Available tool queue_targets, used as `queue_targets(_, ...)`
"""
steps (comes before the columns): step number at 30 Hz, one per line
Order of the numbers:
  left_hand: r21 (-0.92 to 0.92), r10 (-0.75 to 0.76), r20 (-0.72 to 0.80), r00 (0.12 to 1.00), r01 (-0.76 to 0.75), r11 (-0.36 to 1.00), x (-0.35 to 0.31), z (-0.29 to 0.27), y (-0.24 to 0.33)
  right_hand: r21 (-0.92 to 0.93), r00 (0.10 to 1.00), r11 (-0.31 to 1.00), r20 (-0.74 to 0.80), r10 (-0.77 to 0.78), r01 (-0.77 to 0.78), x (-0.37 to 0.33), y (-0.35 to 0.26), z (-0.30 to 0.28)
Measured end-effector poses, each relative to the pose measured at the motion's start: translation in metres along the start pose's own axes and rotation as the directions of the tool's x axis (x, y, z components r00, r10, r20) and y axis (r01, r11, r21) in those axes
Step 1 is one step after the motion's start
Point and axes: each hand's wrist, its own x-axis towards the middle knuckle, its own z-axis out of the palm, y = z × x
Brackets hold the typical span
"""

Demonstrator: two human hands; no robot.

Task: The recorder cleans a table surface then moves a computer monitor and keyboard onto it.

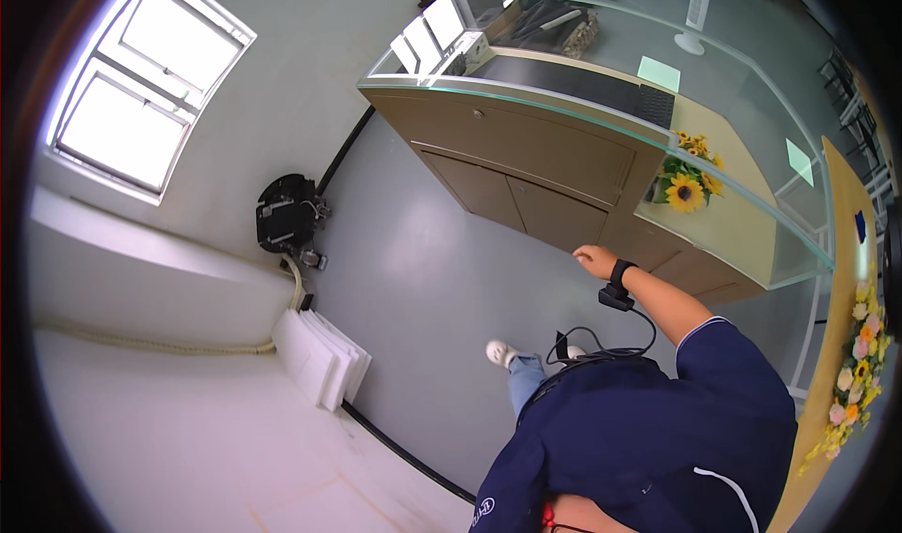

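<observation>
**Open floor left, counter close ahead**

The right hand (594,260) hangs in free air just before the wooden counter (526,162), whose glass top (601,120) overhangs. Grey floor (413,279) lies open leftward; 1 white panel stack (319,356) lines the wall.

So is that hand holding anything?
No, nothing. The right hand looks empty, fingers loosely curled, in front of the wooden counter. The left hand is out of view.
</observation>
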Motion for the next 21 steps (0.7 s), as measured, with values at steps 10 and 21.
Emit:
queue_targets(10,0.104,0.068,-0.014,0.998,-0.066,0.992,0.146,-0.170,0.154,0.238,0.939,0.949,-0.223,0.262,-0.208,0.070,-0.037,0.045)
queue_targets(21,-0.010,0.315,-0.152,0.937,-0.320,0.947,0.282,-0.250,0.389,0.202,0.739,0.979,-0.659,0.141,-0.007,0.165,-0.172,0.005)
